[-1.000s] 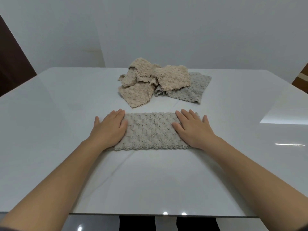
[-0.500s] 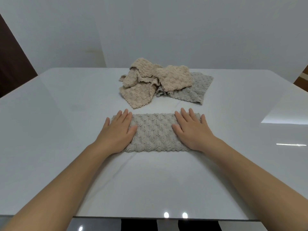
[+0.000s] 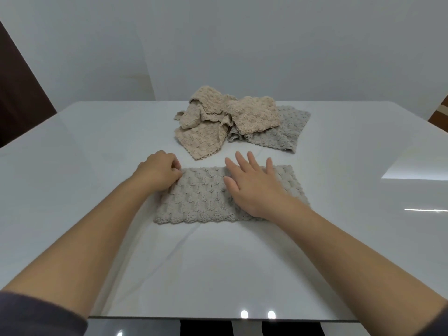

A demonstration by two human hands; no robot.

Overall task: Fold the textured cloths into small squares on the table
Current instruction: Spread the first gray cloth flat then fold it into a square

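while the left hand [image 3: 160, 172] pinches the grey cloth [image 3: 201, 200] at its left end and the right hand [image 3: 257, 190] lies spread on it, best fold edge to edge, squarely.

This looks like a plain room in a home, perhaps a dining corner, though that is not certain. A large glossy white table [image 3: 97, 166] with faint marble veining stands against bare pale walls [image 3: 242, 44]. A dark brown panel [image 3: 19, 93] shows at the left and brown woodwork [image 3: 441, 112] at the far right. Small household cloths [image 3: 218, 122] lie heaped on the table.
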